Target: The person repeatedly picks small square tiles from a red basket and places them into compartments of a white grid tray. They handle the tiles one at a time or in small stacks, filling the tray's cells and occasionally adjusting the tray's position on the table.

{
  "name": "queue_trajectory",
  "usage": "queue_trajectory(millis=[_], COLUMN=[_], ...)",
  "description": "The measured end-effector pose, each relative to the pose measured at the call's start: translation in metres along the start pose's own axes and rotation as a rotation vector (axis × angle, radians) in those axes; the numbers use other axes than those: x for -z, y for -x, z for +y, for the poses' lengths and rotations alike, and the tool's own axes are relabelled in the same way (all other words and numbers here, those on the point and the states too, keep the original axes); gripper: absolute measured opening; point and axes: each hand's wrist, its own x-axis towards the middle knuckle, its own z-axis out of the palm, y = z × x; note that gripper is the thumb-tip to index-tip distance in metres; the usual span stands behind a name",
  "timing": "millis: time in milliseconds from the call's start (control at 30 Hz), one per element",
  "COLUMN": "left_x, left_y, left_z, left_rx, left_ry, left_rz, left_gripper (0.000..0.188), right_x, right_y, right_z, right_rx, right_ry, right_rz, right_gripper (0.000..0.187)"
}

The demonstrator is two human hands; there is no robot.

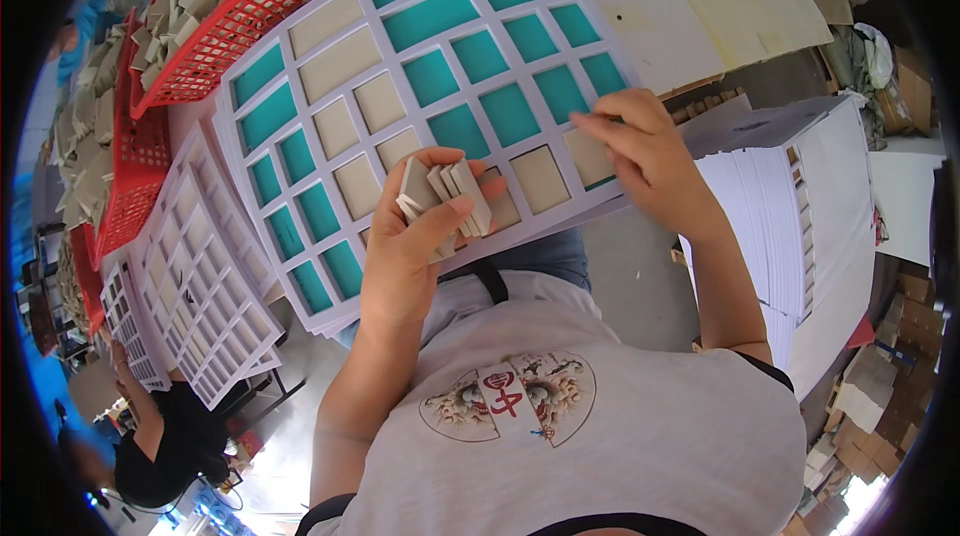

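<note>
A white grid frame [413, 123] lies before me, its square and oblong openings showing green backing or filled with grey-beige cardboard pieces. My left hand [408, 236] is closed round a small stack of cardboard pieces [445, 194], held over the frame's near edge. At the near right, my right hand [640, 151] reaches over the frame with its fingers by a beige piece [588, 156] in an opening; a thin green strip shows along that piece's lower edge. Those fingers are bent and partly hidden, and whether they pinch anything is unclear.
Red plastic baskets [250, 11] heaped with cardboard pieces stand at the far left. More grid frames [200, 286] lie to the left, where another person [170, 436] works. A tall stack of white sheets [745, 226] stands on my right, with cardboard boxes [880, 386] beyond.
</note>
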Motion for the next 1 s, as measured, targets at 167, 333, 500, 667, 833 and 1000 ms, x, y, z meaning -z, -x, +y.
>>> queue_trajectory(millis=[167, 333, 500, 667, 833, 1000], left_x=[0.004, 0.001, -0.014, -0.01, -0.012, -0.001], left_y=[0.0, 0.002, 0.0, 0.002, 0.002, -0.004], left_z=[-0.002, -0.001, -0.011, -0.012, -0.006, 0.0], left_rx=[-0.014, 0.003, -0.069, 0.052, -0.086, -0.118], left_ry=[-0.017, -0.036, -0.158, -0.065, 0.002, -0.03], left_rz=[0.006, -0.016, -0.207, -0.211, -0.149, 0.051], left_gripper=[0.037, 0.039, 0.039, 0.036, 0.039, 0.04], right_x=[0.003, 0.011, -0.005, -0.018, 0.023, 0.025], right_y=[0.005, 0.01, -0.013, -0.008, 0.002, 0.01], right_z=[-0.015, -0.033, -0.06, -0.049, -0.02, 0.019], right_rx=[0.124, 0.078, -0.246, -0.404, -0.47, -0.553], right_ry=[0.271, 0.099, -0.632, -0.877, -0.577, -0.47], right_rz=[-0.056, -0.034, -0.002, 0.023, 0.338, 0.262], right_gripper=[0.033, 0.031, 0.03, 0.024, 0.016, 0.013])
